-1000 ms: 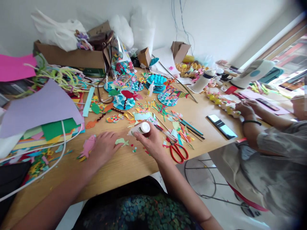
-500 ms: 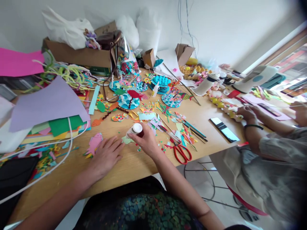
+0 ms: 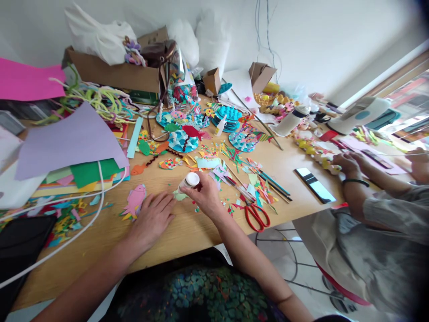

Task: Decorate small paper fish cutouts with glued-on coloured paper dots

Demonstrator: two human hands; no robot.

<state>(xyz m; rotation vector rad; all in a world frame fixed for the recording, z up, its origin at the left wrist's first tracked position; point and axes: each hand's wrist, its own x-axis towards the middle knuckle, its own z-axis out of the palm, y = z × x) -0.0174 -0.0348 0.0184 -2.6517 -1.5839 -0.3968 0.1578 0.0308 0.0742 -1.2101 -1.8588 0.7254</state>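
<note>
My right hand (image 3: 208, 198) grips a small white bottle (image 3: 191, 180), its round white end facing up toward me. Under the bottle lies a pale green paper piece (image 3: 179, 195) on the wooden table. My left hand (image 3: 154, 220) rests flat with its fingers stretched out, the fingertips at the left edge of that green piece. Just left of this hand is a pink paper fish (image 3: 134, 200) with yellow fins. The bottle's lower end is hidden, so I cannot tell whether it touches the paper.
Red-handled scissors (image 3: 257, 216) lie right of my right hand, near pencils (image 3: 273, 181) and paper scraps. Blue decorated discs (image 3: 183, 140) and a white nozzle bottle (image 3: 220, 126) stand behind. Purple paper (image 3: 72, 143) and a white cable (image 3: 100, 179) are left. A co-worker's hands (image 3: 350, 165) are right.
The whole view has shifted slightly. Both hands keep nearly the same place, with the bottle still in my right hand over the green paper.
</note>
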